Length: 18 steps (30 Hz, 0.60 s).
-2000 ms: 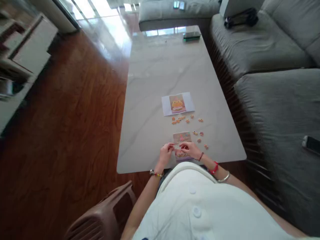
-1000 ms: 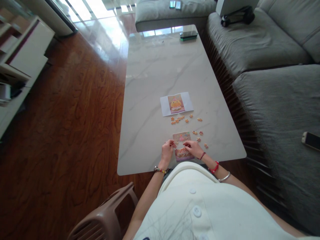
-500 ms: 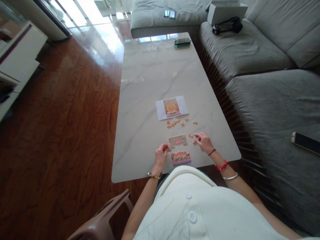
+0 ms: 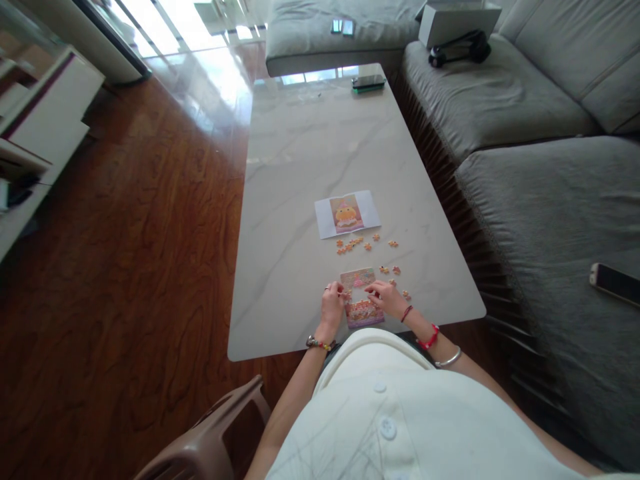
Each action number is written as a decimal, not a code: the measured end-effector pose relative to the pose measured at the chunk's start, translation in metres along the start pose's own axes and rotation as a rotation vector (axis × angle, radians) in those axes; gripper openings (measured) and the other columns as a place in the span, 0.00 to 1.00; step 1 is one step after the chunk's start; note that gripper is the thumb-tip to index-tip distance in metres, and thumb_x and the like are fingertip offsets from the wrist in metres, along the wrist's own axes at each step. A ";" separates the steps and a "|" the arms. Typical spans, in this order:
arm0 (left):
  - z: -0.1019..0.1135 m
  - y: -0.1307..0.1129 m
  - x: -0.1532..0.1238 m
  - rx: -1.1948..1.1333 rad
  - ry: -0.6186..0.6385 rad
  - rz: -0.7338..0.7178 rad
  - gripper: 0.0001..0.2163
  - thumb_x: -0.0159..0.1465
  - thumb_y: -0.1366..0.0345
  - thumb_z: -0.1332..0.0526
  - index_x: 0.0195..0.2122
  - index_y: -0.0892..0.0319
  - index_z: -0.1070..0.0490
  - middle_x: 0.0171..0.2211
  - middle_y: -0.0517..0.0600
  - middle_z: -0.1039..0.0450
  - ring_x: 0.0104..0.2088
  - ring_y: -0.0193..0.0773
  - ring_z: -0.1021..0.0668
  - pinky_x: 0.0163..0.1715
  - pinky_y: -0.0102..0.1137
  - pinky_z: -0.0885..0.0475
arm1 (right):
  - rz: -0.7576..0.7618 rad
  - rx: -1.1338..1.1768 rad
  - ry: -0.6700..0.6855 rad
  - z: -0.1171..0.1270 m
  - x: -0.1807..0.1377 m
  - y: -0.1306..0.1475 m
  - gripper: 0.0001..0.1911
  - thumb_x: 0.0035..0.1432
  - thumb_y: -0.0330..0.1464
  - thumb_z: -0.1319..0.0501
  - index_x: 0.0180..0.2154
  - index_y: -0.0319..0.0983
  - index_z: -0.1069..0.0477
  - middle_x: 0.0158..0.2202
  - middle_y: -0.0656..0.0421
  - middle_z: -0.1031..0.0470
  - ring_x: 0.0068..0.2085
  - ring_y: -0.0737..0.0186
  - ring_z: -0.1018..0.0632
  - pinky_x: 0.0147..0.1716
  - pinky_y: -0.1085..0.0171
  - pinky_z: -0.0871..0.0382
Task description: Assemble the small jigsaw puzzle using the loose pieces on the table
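Looks approx half built: puzzle (image 4: 358,277) lying flat on table (image 4: 310,147) btwn both hands, top and bottom bands joined, middle hidden under fingers. Leaves a dozen-odd loose pieces (image 4: 350,245) beyond right hand (image 4: 389,300) and just right of it. Runs lengthwise away from body, top edge twd ref picture (image 4: 347,214). Left hand (image 4: 331,308) pinched at puzzle's left edge, right hand curled over its middle; can't tell whether either holds a piece.

The puzzle (image 4: 356,277) is pink and orange; the pieces (image 4: 350,245) are orange. The table (image 4: 320,133) is pale grey, marble-veined.
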<state>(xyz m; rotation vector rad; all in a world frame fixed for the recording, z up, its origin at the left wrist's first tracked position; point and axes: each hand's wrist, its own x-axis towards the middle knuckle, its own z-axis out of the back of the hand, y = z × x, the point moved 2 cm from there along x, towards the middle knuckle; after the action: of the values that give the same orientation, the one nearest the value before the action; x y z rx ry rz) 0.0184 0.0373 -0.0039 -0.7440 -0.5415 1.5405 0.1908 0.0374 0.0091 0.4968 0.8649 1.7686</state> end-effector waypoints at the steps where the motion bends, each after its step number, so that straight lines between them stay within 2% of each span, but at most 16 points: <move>1: 0.001 0.000 0.000 -0.007 0.001 0.011 0.05 0.50 0.75 0.48 0.27 0.60 0.38 0.28 0.48 0.35 0.28 0.31 0.30 0.30 0.28 0.35 | -0.009 -0.007 -0.002 0.002 -0.001 -0.004 0.07 0.49 0.27 0.44 0.33 0.37 0.31 0.32 0.58 0.30 0.30 0.69 0.30 0.34 0.67 0.36; 5: 0.011 0.004 0.001 -0.057 -0.016 0.040 0.03 0.51 0.72 0.46 0.27 0.60 0.37 0.28 0.47 0.35 0.27 0.30 0.29 0.29 0.27 0.34 | -0.081 -0.049 -0.060 0.018 -0.011 -0.027 0.08 0.50 0.29 0.46 0.34 0.37 0.31 0.32 0.58 0.31 0.28 0.69 0.30 0.33 0.66 0.35; 9: 0.033 0.020 0.003 -0.073 -0.082 0.088 0.04 0.51 0.69 0.45 0.29 0.60 0.37 0.29 0.47 0.34 0.25 0.30 0.28 0.26 0.26 0.34 | -0.235 -0.196 -0.299 0.045 -0.026 -0.059 0.11 0.49 0.30 0.47 0.37 0.37 0.32 0.35 0.54 0.32 0.32 0.63 0.30 0.36 0.63 0.36; 11: 0.042 0.030 0.003 -0.038 -0.121 0.110 0.04 0.52 0.69 0.45 0.30 0.60 0.36 0.29 0.48 0.34 0.26 0.31 0.28 0.27 0.27 0.33 | -0.269 -0.239 -0.348 0.054 -0.031 -0.070 0.14 0.48 0.30 0.46 0.40 0.37 0.34 0.36 0.53 0.34 0.34 0.61 0.30 0.38 0.61 0.36; 15: 0.047 0.042 0.005 0.038 -0.163 0.087 0.07 0.53 0.69 0.48 0.33 0.59 0.33 0.31 0.50 0.31 0.31 0.34 0.28 0.33 0.31 0.33 | -0.245 -0.242 -0.338 0.058 -0.025 -0.079 0.20 0.47 0.31 0.45 0.45 0.39 0.37 0.40 0.54 0.37 0.35 0.62 0.30 0.39 0.61 0.35; 18: 0.042 0.043 0.005 0.067 -0.186 0.062 0.10 0.55 0.69 0.51 0.34 0.58 0.31 0.32 0.51 0.31 0.33 0.36 0.28 0.36 0.32 0.34 | -0.193 -0.244 -0.266 0.056 -0.010 -0.078 0.19 0.47 0.29 0.44 0.44 0.42 0.36 0.42 0.55 0.39 0.34 0.64 0.30 0.38 0.62 0.35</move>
<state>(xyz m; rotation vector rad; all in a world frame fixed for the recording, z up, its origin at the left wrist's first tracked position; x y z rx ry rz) -0.0417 0.0414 -0.0073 -0.5736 -0.6059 1.6876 0.2822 0.0598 -0.0126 0.4587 0.4865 1.5618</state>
